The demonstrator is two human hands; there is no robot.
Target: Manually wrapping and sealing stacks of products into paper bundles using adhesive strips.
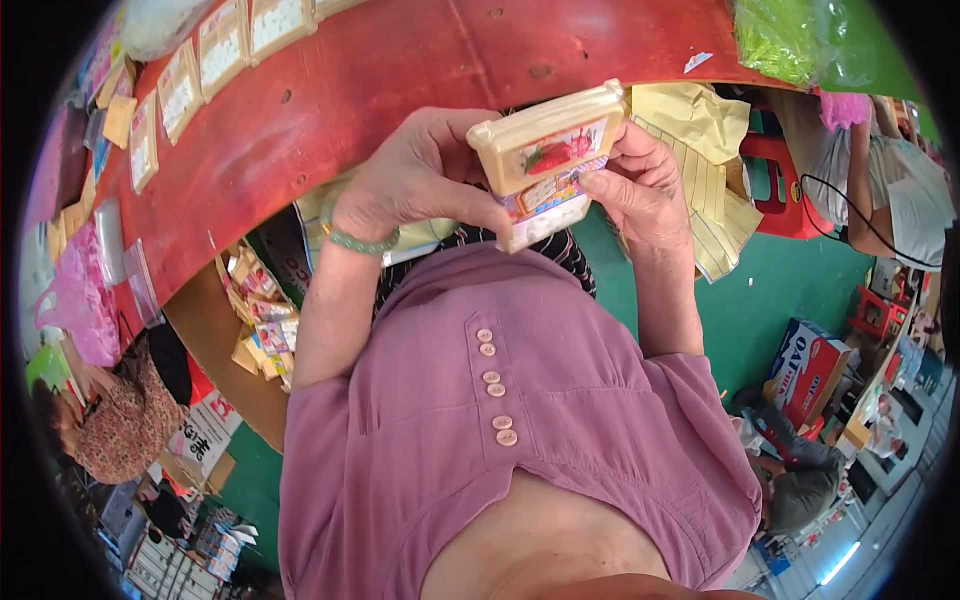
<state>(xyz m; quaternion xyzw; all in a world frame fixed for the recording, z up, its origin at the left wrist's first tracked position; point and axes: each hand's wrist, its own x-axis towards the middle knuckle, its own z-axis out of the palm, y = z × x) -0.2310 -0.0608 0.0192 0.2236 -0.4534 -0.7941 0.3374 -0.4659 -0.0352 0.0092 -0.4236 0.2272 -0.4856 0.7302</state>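
Note:
Between my two hands, above my lap and beside the red table's near edge, is a cream plastic box (500,160) with a strawberry picture on its side. A colourful printed label and a whitish part show along its lower side. My left hand (425,175), with a green bangle at the wrist, grips the box's left end. My right hand (640,185) closes on the right end, thumb against the printed label. Some fingers of both hands are hidden behind the box.
Similar cream boxes (222,45) stand in a row along the red table (400,60). Below left, a cardboard carton (205,325) holds several packed pieces. Yellow paper (700,120) lies at right near a red stool (780,185). Other people sit at both sides.

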